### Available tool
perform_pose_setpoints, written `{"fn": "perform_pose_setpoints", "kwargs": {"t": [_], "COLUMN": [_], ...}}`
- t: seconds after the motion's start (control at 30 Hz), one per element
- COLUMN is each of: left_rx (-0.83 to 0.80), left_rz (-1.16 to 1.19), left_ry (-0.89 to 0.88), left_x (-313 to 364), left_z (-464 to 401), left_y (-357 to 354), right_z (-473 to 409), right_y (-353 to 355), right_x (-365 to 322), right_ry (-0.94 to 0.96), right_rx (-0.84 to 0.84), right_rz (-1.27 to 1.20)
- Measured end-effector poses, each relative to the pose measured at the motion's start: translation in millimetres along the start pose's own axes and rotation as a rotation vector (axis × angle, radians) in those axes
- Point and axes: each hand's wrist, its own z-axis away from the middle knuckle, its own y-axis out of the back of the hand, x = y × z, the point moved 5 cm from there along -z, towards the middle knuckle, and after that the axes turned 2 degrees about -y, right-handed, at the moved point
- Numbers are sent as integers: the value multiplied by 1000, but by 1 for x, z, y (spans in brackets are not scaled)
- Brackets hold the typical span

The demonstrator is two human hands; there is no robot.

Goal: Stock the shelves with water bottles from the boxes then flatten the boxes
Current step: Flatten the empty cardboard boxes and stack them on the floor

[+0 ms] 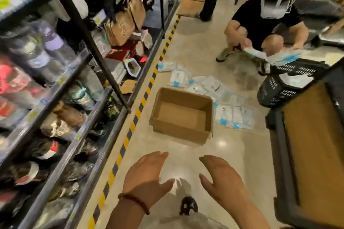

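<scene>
box: the cardboard box (183, 115) sits on the floor in the aisle, top open, and looks empty inside, so I'd guess the bottles are already out and flattening is what's left

bottles: shelves (55, 87) on the left are pretty blurry, a few water bottles (50, 42) show on the upper tier

what could go wrong: another person (266, 26) is crouched just past the box, with white and blue packets (219, 96) spread on the floor right beside it. Stomp or fling the box flat and it could skid onto those, or bump the black basket (286, 83)

left hand: left hand (147, 174) is held out flat, fingers straight and together, holding nothing, touching nothing, bead bracelet (135, 201) on the wrist

right hand: right hand (221, 176) is the same deal, relaxed and spread, nothing in it, well short of the box
</scene>
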Motion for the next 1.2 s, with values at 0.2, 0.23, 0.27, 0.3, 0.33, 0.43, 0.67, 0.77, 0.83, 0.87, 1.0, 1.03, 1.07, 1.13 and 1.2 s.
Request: {"fn": "perform_pose_setpoints", "kwargs": {"t": [0.2, 0.23, 0.27, 0.3, 0.33, 0.43, 0.67, 0.77, 0.83, 0.87, 1.0, 1.03, 1.07, 1.13, 1.2], "left_rx": [-164, -194, -217, -235, -251, -279, -392, -474, -515, -520, -502, -494, -482, -445, -426], "left_rz": [-35, -29, -19, -16, -21, -26, -143, -252, -274, -278, -358, -374, -385, -390, -416], "left_ry": [-25, -30, -34, -35, -39, -61, -89, -105, -97, -94, -102, -111, -125, -158, -184], "left_x": [25, 23, 21, 17, 10, -16, -92, -128, -151, -163, -203, -212, -220, -234, -246], "left_z": [-53, -62, -72, -83, -94, -140, -292, -354, -389, -406, -461, -471, -479, -493, -505], "left_y": [-18, -19, -19, -19, -20, -21, -60, -100, -131, -148, -216, -233, -250, -282, -313], "right_z": [-21, -27, -33, -42, -52, -94, -239, -295, -323, -336, -378, -387, -396, -414, -429], "right_y": [-9, -11, -16, -18, -18, -25, -96, -151, -190, -210, -277, -292, -307, -334, -362], "right_x": [41, 44, 46, 47, 48, 51, 85, 114, 137, 147, 187, 195, 202, 216, 229], "right_ry": [-68, -96, -109, -131, -156, -197, -275, -304, -336, -341, -357, -352, -341, -306, -285], "right_rx": [-25, -60, -80, -115, -129, -127, -260, -318, -353, -368, -388, -391, -386, -364, -350], "right_rz": [-91, -86, -74, -54, -42, -73, -105, -86, -39, -18, 41, 50, 60, 96, 153]}}
